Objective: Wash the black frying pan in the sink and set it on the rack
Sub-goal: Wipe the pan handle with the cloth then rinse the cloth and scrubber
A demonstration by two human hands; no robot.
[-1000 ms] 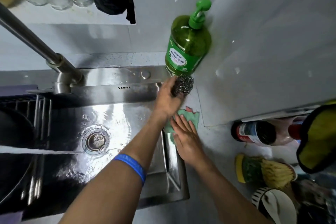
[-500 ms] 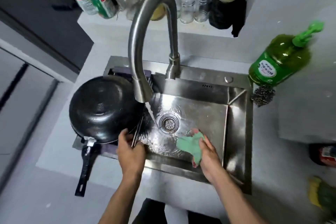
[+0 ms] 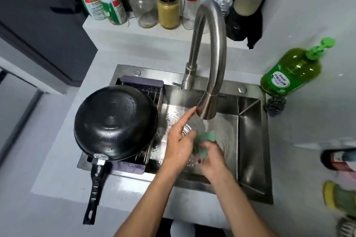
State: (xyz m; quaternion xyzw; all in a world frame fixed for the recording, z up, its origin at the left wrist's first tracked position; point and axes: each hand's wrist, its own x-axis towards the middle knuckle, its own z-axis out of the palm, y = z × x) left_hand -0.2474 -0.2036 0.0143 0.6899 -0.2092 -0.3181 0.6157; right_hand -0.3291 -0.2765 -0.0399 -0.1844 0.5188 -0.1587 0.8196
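Observation:
The black frying pan (image 3: 115, 121) lies upside down on the rack (image 3: 152, 94) over the sink's left side, its handle (image 3: 94, 184) pointing toward me. Water runs from the curved steel faucet (image 3: 210, 63) into the steel sink (image 3: 248, 140). Under the stream my right hand (image 3: 213, 158) grips a green cloth (image 3: 204, 140). My left hand (image 3: 179, 140) presses against the cloth too, with its index finger stretched up toward the spout.
A green dish soap bottle (image 3: 290, 71) and a steel wool ball (image 3: 275, 104) sit right of the sink. Jars and bottles (image 3: 167, 7) line the ledge behind. More bottles (image 3: 339, 159) lie on the counter at the far right.
My left hand left the pan's edge and joined my right hand at the cloth. The cloth moved under the running water. The view shifted left and down from the soap bottle.

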